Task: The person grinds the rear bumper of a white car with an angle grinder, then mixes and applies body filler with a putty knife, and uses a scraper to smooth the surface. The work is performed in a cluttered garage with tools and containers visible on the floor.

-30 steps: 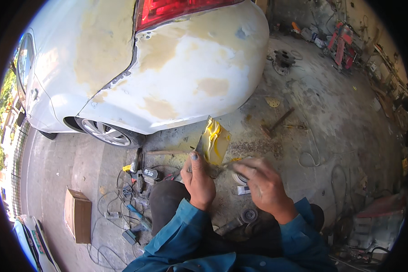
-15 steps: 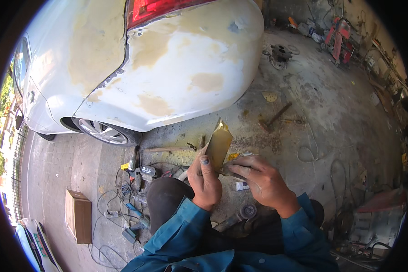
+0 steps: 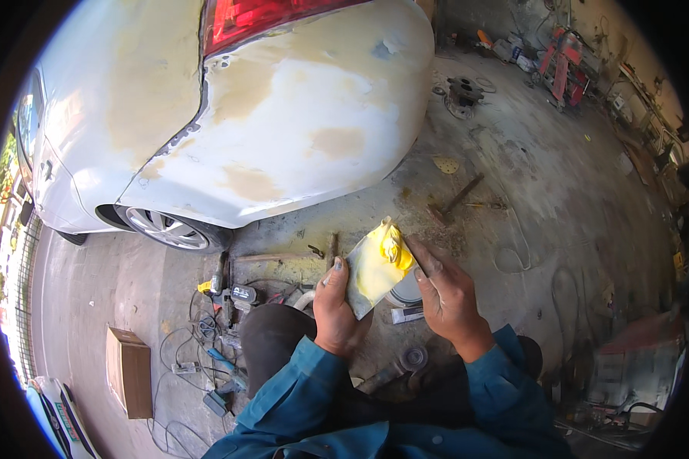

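Note:
My left hand (image 3: 337,310) grips a flat mixing board (image 3: 364,279) by its lower left side, thumb on top. The board is tilted and smeared pale yellow. A bright yellow lump of putty (image 3: 394,249) sits at its upper right corner. My right hand (image 3: 449,294) is closed at the board's right edge, fingers pinched on a thin putty spreader that shows only as a dark edge beside the putty. Partly hidden under the board is a round grey tin (image 3: 407,291). Below that lies a small white tube (image 3: 407,314).
A white car (image 3: 291,138) with tan filler patches stands ahead. A hammer (image 3: 455,200) lies on the floor beyond my hands. Power tools and tangled cables (image 3: 207,329) lie left, near a cardboard box (image 3: 128,373). A round-headed sander (image 3: 413,358) is close to my legs.
The board has turned from nearly edge-on to face up, showing the yellow putty. My right hand has moved slightly up and right along its edge. The view has shifted slightly.

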